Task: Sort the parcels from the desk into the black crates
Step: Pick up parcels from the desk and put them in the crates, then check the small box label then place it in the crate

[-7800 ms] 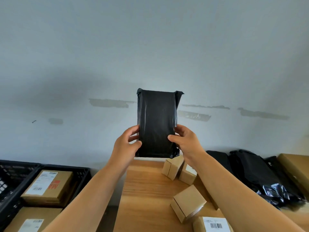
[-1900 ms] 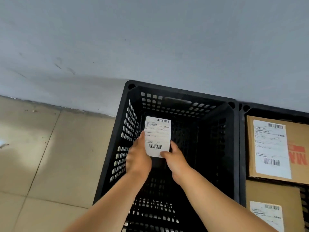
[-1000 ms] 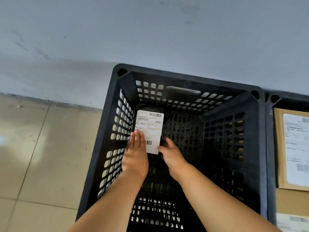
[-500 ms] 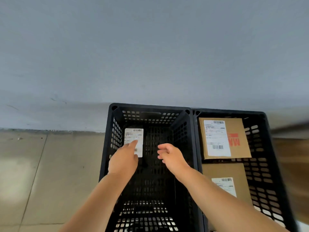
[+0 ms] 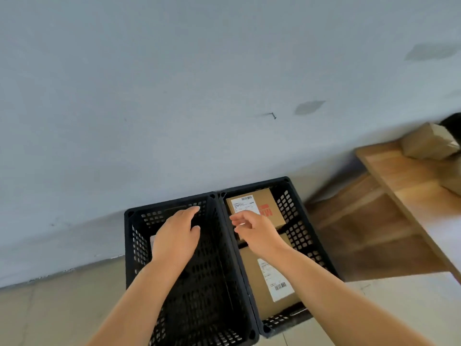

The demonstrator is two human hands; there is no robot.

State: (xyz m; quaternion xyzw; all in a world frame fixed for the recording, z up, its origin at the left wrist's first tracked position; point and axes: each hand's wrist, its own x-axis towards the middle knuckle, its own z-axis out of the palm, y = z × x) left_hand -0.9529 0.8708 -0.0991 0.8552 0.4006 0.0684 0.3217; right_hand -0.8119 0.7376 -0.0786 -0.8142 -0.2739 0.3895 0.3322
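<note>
On the beige tiled floor (image 5: 50,313) against a pale grey wall (image 5: 174,96), the left black crate (image 5: 129,245) shows only a white label corner (image 5: 151,242) of a parcel under the left hand (image 5: 175,239), which hovers above it, fingers loosely spread and holding nothing. The right hand (image 5: 254,229), relaxed and empty too, hangs over the right black crate (image 5: 299,233) with its two labelled cardboard boxes (image 5: 268,280). At far right, the wooden bench (image 5: 399,181) carries more brown boxes (image 5: 426,142).
</note>
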